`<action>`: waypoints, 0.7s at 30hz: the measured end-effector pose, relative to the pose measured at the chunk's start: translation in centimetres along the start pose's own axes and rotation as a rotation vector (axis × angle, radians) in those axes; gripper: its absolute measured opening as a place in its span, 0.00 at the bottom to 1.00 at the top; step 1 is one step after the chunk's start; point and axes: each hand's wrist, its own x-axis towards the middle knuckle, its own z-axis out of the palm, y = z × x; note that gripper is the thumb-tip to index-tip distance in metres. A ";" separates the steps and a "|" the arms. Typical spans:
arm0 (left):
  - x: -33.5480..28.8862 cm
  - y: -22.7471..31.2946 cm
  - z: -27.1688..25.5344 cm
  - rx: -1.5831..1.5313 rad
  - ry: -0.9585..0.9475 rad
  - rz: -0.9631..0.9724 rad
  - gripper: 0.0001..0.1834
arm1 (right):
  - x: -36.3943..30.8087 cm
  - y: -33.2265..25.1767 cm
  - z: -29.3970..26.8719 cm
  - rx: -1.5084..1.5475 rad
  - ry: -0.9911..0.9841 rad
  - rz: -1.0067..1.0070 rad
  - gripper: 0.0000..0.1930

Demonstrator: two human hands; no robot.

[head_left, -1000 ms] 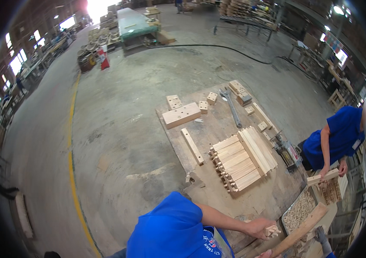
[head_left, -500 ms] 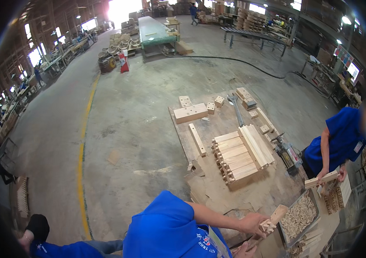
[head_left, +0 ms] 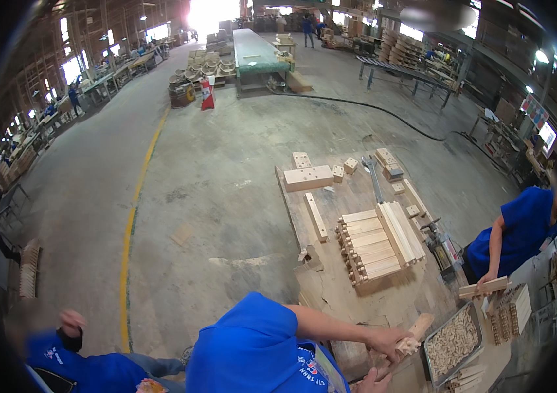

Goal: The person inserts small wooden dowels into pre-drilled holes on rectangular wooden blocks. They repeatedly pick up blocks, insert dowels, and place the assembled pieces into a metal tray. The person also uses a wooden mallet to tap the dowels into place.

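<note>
My left hand (head_left: 388, 342) reaches across from a blue-sleeved arm, its fingers closed round several pale wooden dowels (head_left: 409, 345). A light wooden block (head_left: 422, 322) sticks out just beyond those fingers; whether I grip it too is unclear. Close below, at the lower edge, my right hand (head_left: 374, 381) has bent fingers, and what they hold is hidden. To the right of my hands stands a metal tray (head_left: 428, 357) full of loose dowels (head_left: 452, 340). A stack of wooden rails (head_left: 370, 245) with dowelled ends lies farther up the worktable (head_left: 305, 275).
Wooden blocks (head_left: 308, 177), a wrench (head_left: 373, 178) and a clamp-like metal tool (head_left: 445, 249) lie on the table. A co-worker (head_left: 514, 223) at right handles a wooden strip (head_left: 483, 288). Another person (head_left: 89, 367) is at lower left. A black hose (head_left: 370, 107) crosses the floor.
The whole view has shifted, moving the table right and down in the picture. The co-worker at right has lowered the strip. At lower left the other person's hand has come up. My hands stay beside the tray.
</note>
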 end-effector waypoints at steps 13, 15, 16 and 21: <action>2.2 -3.7 -0.9 0.148 0.084 -0.007 0.30 | -2.1 -7.1 -7.9 0.021 0.144 0.097 0.32; 2.6 -3.9 -0.7 -0.083 0.068 0.035 0.30 | -4.8 -9.9 -10.4 0.065 0.331 -0.074 0.25; 2.6 -3.3 -0.4 -0.181 0.041 -0.078 0.30 | -6.0 -11.4 -11.9 0.064 0.433 -0.237 0.23; 3.0 -2.4 -0.6 -0.140 0.041 -0.120 0.27 | -6.9 -18.8 -13.3 0.262 0.654 -0.729 0.17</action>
